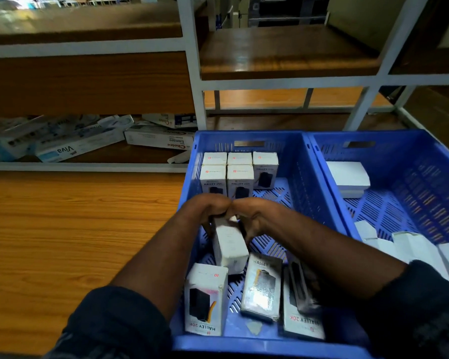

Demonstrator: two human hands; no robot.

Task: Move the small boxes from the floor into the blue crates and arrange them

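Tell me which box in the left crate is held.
The plain white box central in the left crate, its far end gripped by left hand and right hand. The rest stand in rows farther back or lie loose.

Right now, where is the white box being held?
Head view: the white box is mid-way in the left blue crate, gripped by the left hand and right hand, between the upright Halley 20K boxes and the loose boxes nearer.
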